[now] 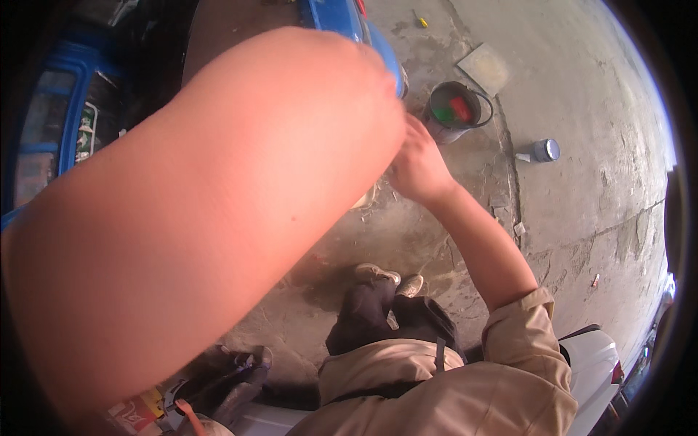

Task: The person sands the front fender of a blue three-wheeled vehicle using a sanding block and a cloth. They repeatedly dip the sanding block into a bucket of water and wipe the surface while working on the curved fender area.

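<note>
My left arm crosses the view from the left, very close, and covers much of it. At its far end my left hand [381, 81] is bent away and blurred, so its fingers are hidden. Just beyond and below it is my right hand [423, 166], its fingers curled together. Part of them goes behind the left wrist, and anything between them is hidden. Both hands are near the edge of a blue painted panel [384, 51]. Right beside them on the floor stands a dark bucket [445, 131] with a red piece and a green piece inside.
A small can [545, 150] lies on the concrete floor, right of the bucket. Farther off are a square flat slab [486, 70] and a yellow-handled tool [422, 22]. A blue frame [71, 120] stands at left, a white car body [590, 370] at lower right. Another person's dark-trousered legs [243, 385] are lower left.
</note>
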A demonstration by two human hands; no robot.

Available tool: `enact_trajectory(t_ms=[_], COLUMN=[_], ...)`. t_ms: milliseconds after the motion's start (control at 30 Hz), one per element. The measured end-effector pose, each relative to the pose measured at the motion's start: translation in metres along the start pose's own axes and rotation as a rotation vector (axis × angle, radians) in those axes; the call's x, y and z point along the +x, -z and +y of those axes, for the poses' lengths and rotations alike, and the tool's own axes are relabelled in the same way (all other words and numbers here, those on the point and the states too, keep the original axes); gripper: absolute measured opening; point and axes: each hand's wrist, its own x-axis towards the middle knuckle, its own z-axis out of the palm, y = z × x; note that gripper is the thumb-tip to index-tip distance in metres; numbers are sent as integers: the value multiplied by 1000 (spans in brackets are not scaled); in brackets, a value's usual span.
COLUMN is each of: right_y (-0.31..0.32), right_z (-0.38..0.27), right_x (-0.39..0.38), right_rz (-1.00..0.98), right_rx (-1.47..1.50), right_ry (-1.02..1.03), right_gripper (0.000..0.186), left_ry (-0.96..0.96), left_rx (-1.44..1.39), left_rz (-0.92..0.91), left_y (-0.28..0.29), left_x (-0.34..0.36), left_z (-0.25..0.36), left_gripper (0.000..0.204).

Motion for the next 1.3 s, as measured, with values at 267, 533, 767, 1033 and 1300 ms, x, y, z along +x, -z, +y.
enact_trajectory(t_ms=[267,533,767,1033,1300], right_y=[-2,-19,-7,-17,-13], right_z=[-12,21,12,27,33], right_x=[-15,8,3,24,45], right_rz=[-123,42,96,123,194], right_rx=[14,18,404,67,103], right_ry=[-2,-76,59,32,-42], right_gripper=[79,75,73,76,77], left_ry=[9,-95,51,98,145], left_rx=[68,-221,58,139,186], left_rz=[168,65,24,59,87], left_y=[13,33,10,9,3], left_x=[13,18,7,4,6], left_z=[-11,-27,-17,-14,-9], left_gripper=[15,41,33,26,21])
